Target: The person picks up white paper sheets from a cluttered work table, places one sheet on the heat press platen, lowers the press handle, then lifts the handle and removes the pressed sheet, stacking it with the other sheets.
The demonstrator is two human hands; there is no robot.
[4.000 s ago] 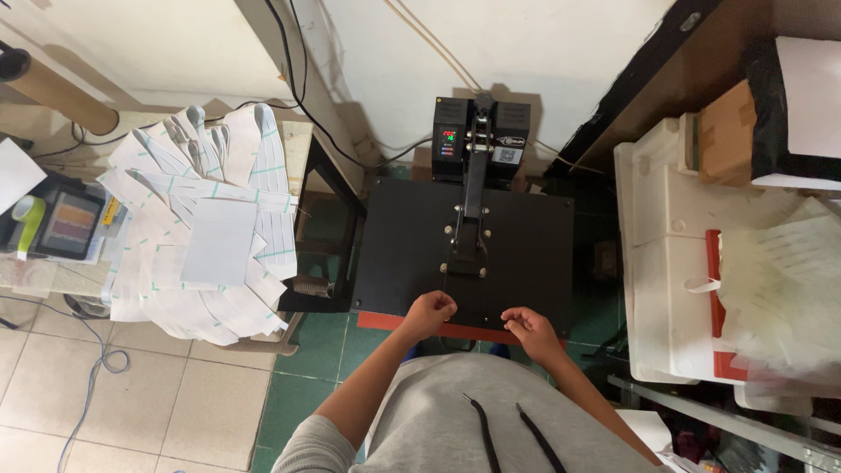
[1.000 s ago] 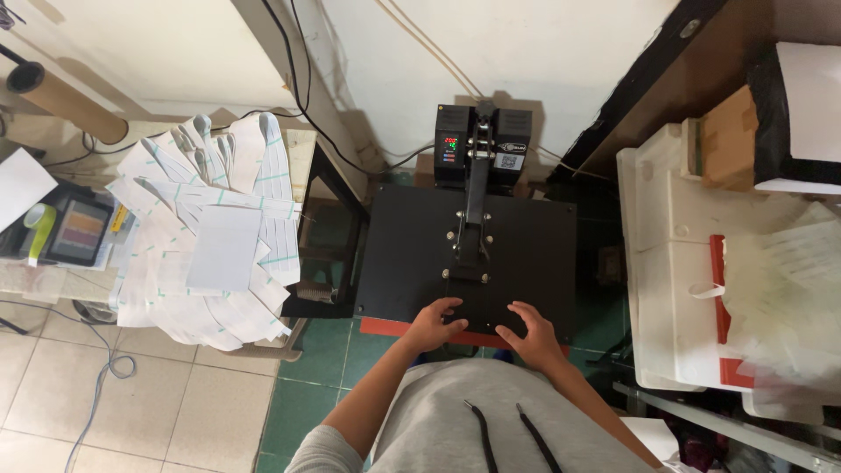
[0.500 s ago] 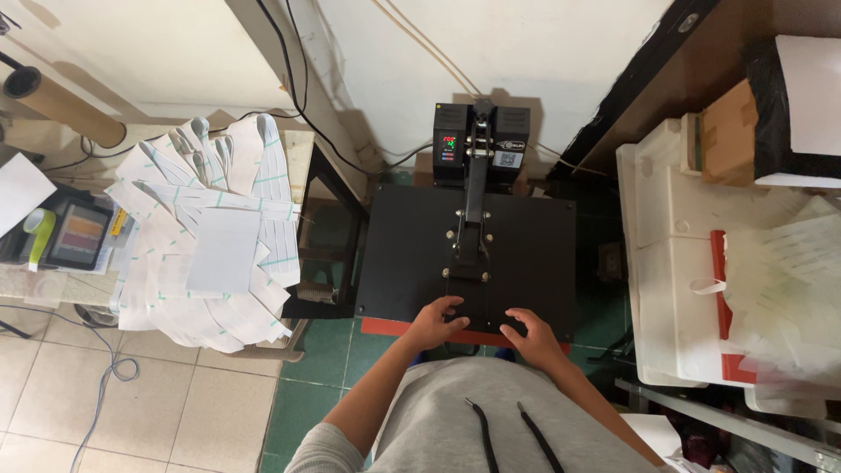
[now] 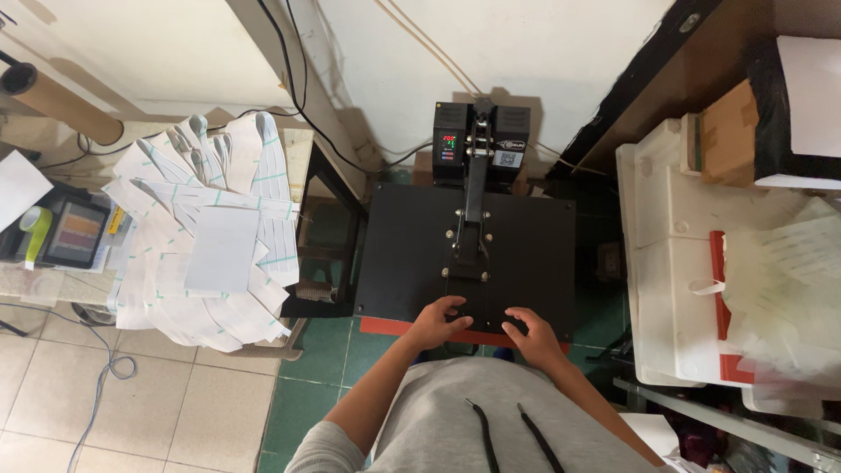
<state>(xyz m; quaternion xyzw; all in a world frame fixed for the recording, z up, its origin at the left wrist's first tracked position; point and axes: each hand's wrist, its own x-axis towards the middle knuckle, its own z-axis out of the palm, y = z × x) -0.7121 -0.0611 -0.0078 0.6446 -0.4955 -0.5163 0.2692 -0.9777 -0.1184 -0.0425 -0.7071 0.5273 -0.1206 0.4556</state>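
Fingers [image 4: 455,304] of my left hand [image 4: 438,321] and my right hand [image 4: 531,333] curl down grasping the near edge of the black heat press [image 4: 412,254], directly ahead of me. Its lever arm [image 4: 474,188] runs to the far control box [image 4: 448,144]. White printed sheets [image 4: 215,250] are piled left; white foam boxes [image 4: 670,254] crowd the right.

Paper stack [image 4: 210,254] on side table [image 4: 298,144]
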